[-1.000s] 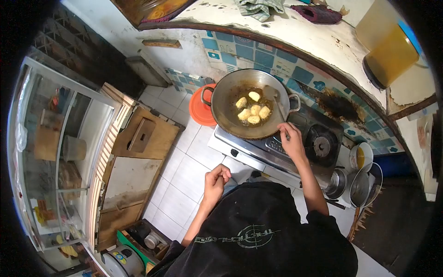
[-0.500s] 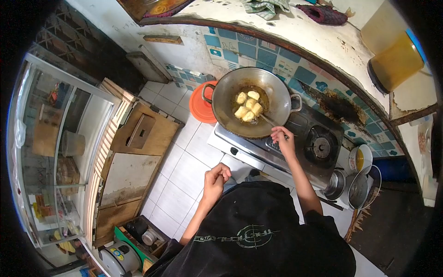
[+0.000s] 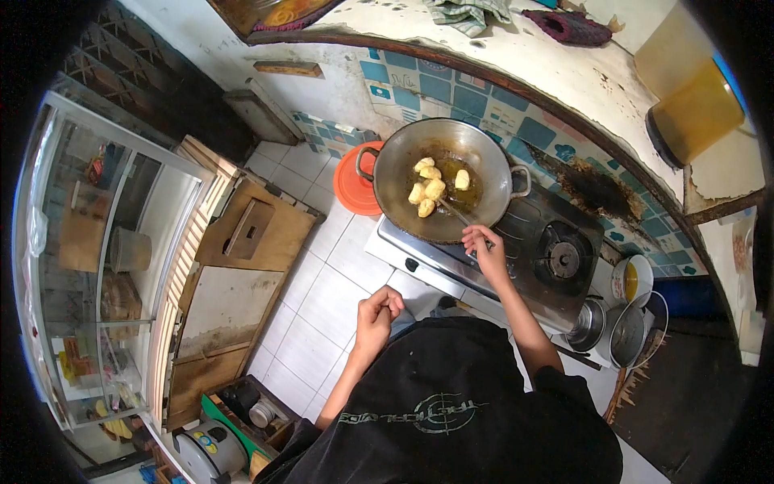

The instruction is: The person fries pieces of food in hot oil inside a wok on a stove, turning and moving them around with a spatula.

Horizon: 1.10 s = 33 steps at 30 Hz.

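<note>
A wide metal wok (image 3: 395, 189) with two loop handles sits on the stove, with oil pooled in its bottom. Several pale yellow chunks of food (image 3: 434, 189) lie in the oil, most bunched to the left and one apart on the right. My right hand (image 3: 486, 250) is closed around the thin handle of a metal cooking utensil (image 3: 456, 213). The utensil's tip reaches the bunched chunks, and its head cannot be made out. In front of my body, my left hand (image 3: 379, 313) is curled into a loose fist, with nothing visible in it.
The stove's other burner (image 3: 562, 260) is right of the wok. An orange round lid or container (image 3: 355, 187) stands left of it. Pots and bowls (image 3: 626, 335) cluster at the right. A glass-fronted cabinet (image 3: 121, 242) fills the left side, and a ledge (image 3: 387, 20) runs above the stove.
My right hand has moved slightly left and down with the utensil. The food chunks have shifted left in the wok, leaving one separate on the right. My left hand stays put.
</note>
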{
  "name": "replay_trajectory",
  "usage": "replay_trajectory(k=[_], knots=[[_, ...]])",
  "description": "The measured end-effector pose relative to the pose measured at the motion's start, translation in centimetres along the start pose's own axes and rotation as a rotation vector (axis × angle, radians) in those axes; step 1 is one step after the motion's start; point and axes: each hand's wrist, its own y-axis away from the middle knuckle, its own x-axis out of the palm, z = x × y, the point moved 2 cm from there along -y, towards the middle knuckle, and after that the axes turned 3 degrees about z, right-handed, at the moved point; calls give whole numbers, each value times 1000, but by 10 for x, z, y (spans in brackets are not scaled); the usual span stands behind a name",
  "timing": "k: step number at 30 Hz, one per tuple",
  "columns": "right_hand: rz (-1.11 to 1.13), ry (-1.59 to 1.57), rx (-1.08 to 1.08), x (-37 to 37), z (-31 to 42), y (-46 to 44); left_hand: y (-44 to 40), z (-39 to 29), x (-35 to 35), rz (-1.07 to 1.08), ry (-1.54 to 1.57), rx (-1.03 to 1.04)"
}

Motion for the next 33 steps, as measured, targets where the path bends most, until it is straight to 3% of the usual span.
replay_trajectory(k=[4,11,17,33], knots=[[38,143,-1,1,14,14,-2,-2,1,11,-6,1],[150,528,-193,6,51,35,-6,-2,5,31,10,-6],[192,615,-328,8,60,42,-7,-1,6,29,-2,-26],[348,752,-315,-12,82,83,-7,0,10,37,-11,-22]])
